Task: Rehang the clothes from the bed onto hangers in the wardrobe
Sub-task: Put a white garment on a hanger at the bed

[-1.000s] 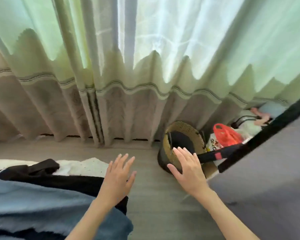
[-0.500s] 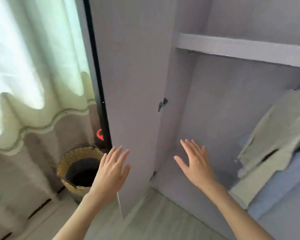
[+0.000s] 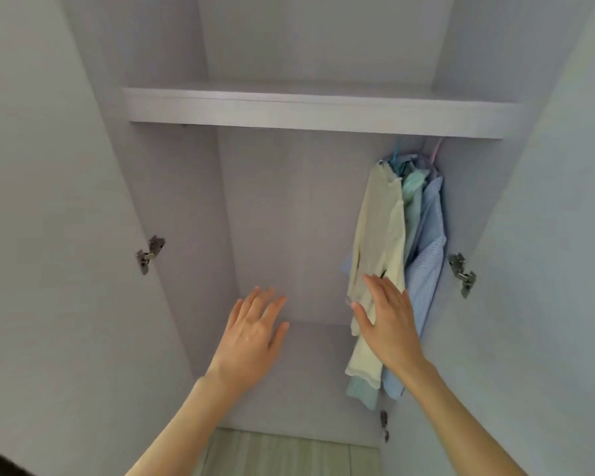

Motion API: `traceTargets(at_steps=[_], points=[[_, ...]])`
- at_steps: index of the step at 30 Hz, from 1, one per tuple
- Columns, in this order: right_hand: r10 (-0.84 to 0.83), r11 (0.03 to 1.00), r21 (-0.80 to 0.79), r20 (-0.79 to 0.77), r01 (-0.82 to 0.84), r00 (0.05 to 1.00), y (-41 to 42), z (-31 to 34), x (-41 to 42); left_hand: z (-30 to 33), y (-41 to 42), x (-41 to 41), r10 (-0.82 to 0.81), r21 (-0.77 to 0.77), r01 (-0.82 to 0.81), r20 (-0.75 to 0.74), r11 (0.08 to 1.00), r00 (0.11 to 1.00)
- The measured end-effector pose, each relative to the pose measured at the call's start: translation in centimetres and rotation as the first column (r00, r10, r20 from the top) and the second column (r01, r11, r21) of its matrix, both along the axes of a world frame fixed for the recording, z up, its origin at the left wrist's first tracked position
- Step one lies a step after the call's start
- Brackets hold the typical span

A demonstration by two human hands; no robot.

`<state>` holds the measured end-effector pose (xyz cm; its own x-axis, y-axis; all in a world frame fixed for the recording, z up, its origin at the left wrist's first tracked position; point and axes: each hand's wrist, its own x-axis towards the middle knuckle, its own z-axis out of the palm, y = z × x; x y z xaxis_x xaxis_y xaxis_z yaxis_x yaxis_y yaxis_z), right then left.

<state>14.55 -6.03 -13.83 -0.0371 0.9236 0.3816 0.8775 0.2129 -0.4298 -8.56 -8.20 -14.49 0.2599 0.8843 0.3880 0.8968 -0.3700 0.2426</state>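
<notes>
I face an open grey wardrobe with both doors swung wide. At its right end hang a cream garment, a mint green one and a blue striped shirt on hangers whose hooks reach up under the shelf. My left hand is raised with straight fingers and holds nothing, in front of the bare back wall. My right hand is also flat and empty, in front of the lower cream garment; touching or not is unclear. The rail is hidden behind the shelf edge.
A white shelf spans the wardrobe above the clothes. Open doors flank both sides, with metal hinges on the left and hinges on the right. Pale wooden floor shows below. The left part of the hanging space has no clothes.
My view has swung from the curtain, basket and bed edge to the inside of the wardrobe. Both hands stayed raised and empty; the right hand now lies in front of the hanging clothes.
</notes>
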Motion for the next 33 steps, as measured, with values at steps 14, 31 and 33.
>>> traceTargets(at_steps=[14, 31, 33], points=[[-0.153, 0.986, -0.138, -0.49, 0.097, 0.858, 15.1, 4.8, 10.6, 0.1, 15.0, 16.0, -0.186, -0.166, 0.206, 0.131, 0.964, 0.974], [-0.315, 0.906, -0.389, -0.353, 0.168, 0.881, 33.2, 7.7, 12.8, 0.5, 30.0, 25.1, -0.145, -0.303, 0.296, 0.435, 0.906, 0.889], [-0.312, 0.906, -0.39, -0.354, 0.164, 0.882, 33.9, 7.5, 12.3, 0.1, 30.5, 25.0, -0.156, -0.286, 0.32, 0.476, 0.903, 0.865]])
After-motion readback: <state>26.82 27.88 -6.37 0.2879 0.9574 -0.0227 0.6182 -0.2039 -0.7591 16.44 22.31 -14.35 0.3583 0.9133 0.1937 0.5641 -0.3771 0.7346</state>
